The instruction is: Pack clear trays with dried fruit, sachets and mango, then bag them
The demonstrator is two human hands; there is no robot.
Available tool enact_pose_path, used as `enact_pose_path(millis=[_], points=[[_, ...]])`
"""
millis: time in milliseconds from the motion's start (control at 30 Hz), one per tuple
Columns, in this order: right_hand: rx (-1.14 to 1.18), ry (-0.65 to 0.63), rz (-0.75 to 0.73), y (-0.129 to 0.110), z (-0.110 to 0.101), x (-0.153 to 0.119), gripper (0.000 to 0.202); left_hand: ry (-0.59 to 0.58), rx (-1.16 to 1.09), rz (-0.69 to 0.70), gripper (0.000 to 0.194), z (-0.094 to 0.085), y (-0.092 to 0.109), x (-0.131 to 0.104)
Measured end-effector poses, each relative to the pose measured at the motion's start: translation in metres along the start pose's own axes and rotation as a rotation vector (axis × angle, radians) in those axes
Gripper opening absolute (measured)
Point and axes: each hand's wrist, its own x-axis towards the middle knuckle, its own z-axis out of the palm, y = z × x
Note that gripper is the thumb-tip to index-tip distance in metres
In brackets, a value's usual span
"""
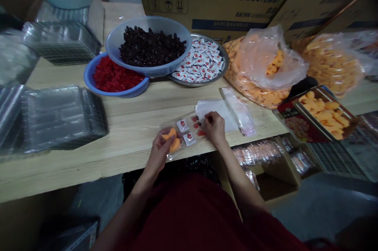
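- Looking down at the frame's centre, you see your left hand [159, 150] curled around the near end of a clear moulded plastic tray with small compartments [184, 135], thumb resting on the orange dried-fruit slices [172, 141] in it.
- Your right hand [214, 127] pinches its fingertips together at the tray's far end, over small red candied pieces [198, 125]; whether it grips one is too small to tell.
- Between the hands, two white square sachets with red print [186, 132] lie in the tray.
- The tray's glossy edges blur into the pale wooden tabletop [132, 117], so its outline is hard to trace.
- Upper centre, a translucent round bowl of dark dried fruit [149, 46] overlaps a blue bowl of red pieces [113, 76] and hides part of a metal dish of sachets [203, 62].
- At left, stacks of clear ribbed trays [59, 117] run off the frame.
- At right, crinkled plastic bags of orange slices [262, 66] are partly cut off.
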Motion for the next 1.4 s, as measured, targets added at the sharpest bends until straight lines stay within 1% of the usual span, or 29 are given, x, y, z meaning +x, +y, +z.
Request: enact_pose_path(millis=[133,233,367,467,567,733,800,867,933,1000,1067,1167,1267,1333,1400], points=[[0.077,0.123,-0.007,-0.005,-0.001,-0.006,0.012,-0.013,0.080,0.016,0.053,-0.002,0.002,0.003],[0.141,0.155,-0.029,-0.010,-0.003,-0.012,0.013,-0.022,0.135,0.037,0.052,0.000,0.002,0.006],[0.188,0.101,-0.099,-0.014,-0.005,-0.023,0.013,-0.042,0.091,-0.007,0.054,0.009,0.000,0.008],[0.156,0.079,-0.120,-0.013,-0.002,-0.031,0.012,-0.049,0.076,-0.014,0.053,0.020,-0.003,0.005],[0.102,0.063,-0.132,-0.014,0.001,-0.033,0.013,-0.045,0.060,0.002,0.051,0.030,-0.006,0.003],[0.072,-0.028,-0.176,-0.025,-0.002,-0.035,0.018,-0.012,-0.013,0.073,0.047,0.038,-0.011,0.008],[0.043,-0.028,-0.169,-0.026,-0.007,-0.038,0.016,0.011,-0.017,0.080,0.048,0.039,-0.010,0.009],[-0.033,0.000,-0.141,-0.025,-0.015,-0.043,0.011,0.025,-0.023,0.076,0.048,0.039,-0.010,0.008],[-0.133,0.025,-0.106,-0.020,-0.023,-0.050,0.008,0.038,-0.039,0.070,0.047,0.039,-0.010,0.005],[-0.205,0.033,-0.065,-0.013,-0.030,-0.058,0.010,0.049,-0.054,0.064,0.047,0.039,-0.010,0.001],[-0.219,0.026,-0.030,-0.007,-0.035,-0.067,0.012,0.055,-0.061,0.050,0.048,0.040,-0.012,-0.001],[-0.157,0.006,-0.022,-0.005,-0.037,-0.079,0.015,0.058,-0.066,0.050,0.048,0.043,-0.016,-0.001],[-0.065,-0.052,-0.078,-0.016,-0.032,-0.089,0.016,0.034,-0.033,0.081,0.045,0.050,-0.020,0.001],[-0.009,-0.099,-0.122,-0.029,-0.025,-0.093,0.017,0.013,0.023,0.099,0.042,0.056,-0.022,0.002],[0.059,-0.116,-0.143,-0.043,-0.018,-0.096,0.018,0.026,0.082,0.131,0.038,0.060,-0.022,0.003]])
